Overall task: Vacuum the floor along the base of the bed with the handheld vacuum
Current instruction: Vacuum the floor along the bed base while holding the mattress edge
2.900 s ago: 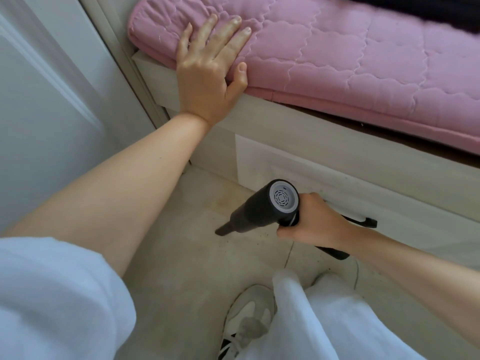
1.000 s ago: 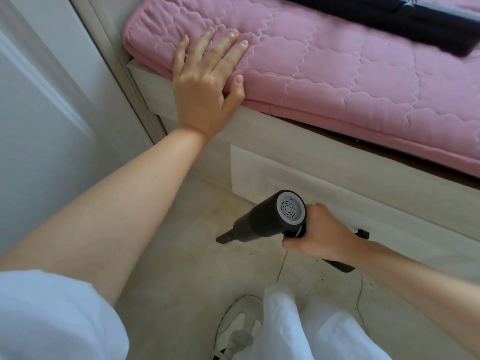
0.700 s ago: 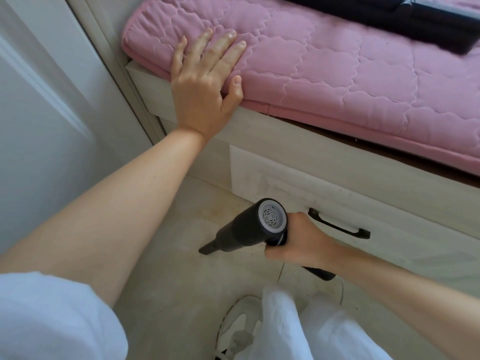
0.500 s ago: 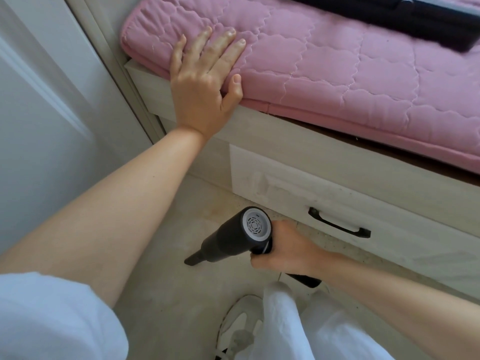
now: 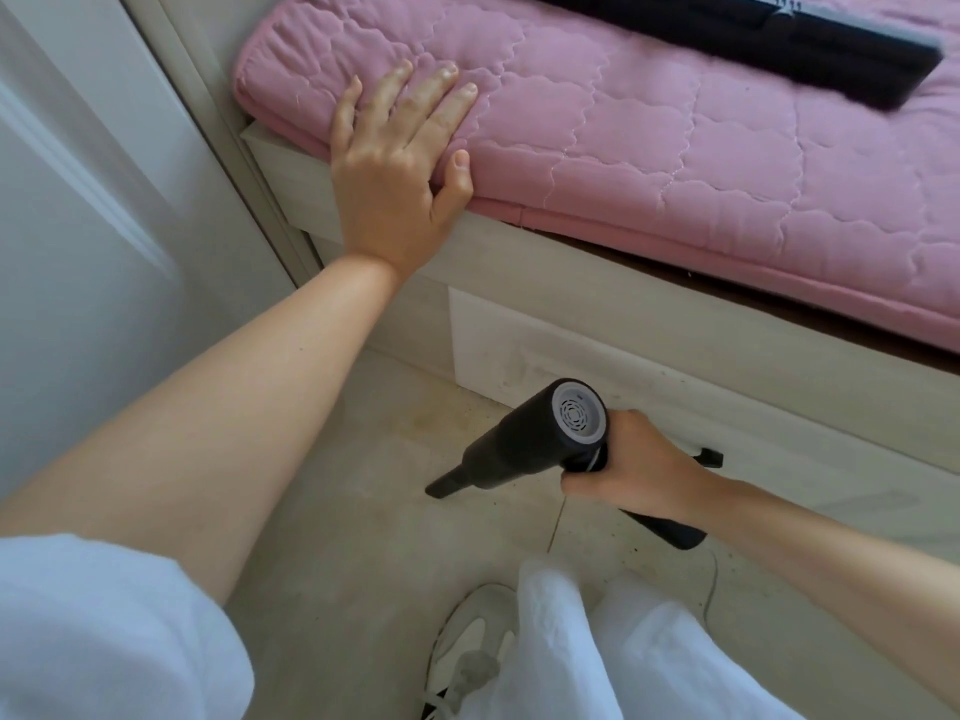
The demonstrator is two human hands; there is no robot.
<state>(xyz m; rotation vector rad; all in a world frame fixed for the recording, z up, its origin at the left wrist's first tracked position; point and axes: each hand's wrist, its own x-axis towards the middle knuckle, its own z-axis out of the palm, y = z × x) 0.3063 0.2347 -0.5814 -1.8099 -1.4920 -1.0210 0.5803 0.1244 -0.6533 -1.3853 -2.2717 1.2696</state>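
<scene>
Since 0.5 s ago: vacuum [image 5: 524, 449] swung back right along the bed base; drawer handle [image 5: 710, 456], then in full view, now mostly behind the right hand. Left hand unchanged.

Left to right:
- Door [image 5: 78, 226] at far left, pale panel.
- Left hand [image 5: 395, 163] flat on the corner of the pink mattress [image 5: 701, 148], fingers spread and straight, thumb against the mattress edge. Bracing only, holds nothing.
- Floor [image 5: 337, 537]: pale tile, a yellowish stain near the bed frame [image 5: 571, 267] corner, dark specks scattered by the drawer [image 5: 498, 350] base.
- Vacuum: nozzle tip on or just above the floor (contact cannot be told), pointing left, near the drawer front. Rear vent faces the camera.
- Right hand [image 5: 639, 470] wrapped round the vacuum grip, fingers curled tight.
- Shoe [image 5: 467, 646] and white trouser leg at bottom centre.
- Dark object [image 5: 779, 49] lying on the mattress, top right.

Progress (judgement): mid-task. Specks remain along the drawer base and to the right under the forearm; the corner strip by the door shows the stain, so it too looks unfinished. Strip further right is out of frame, state unknown.
</scene>
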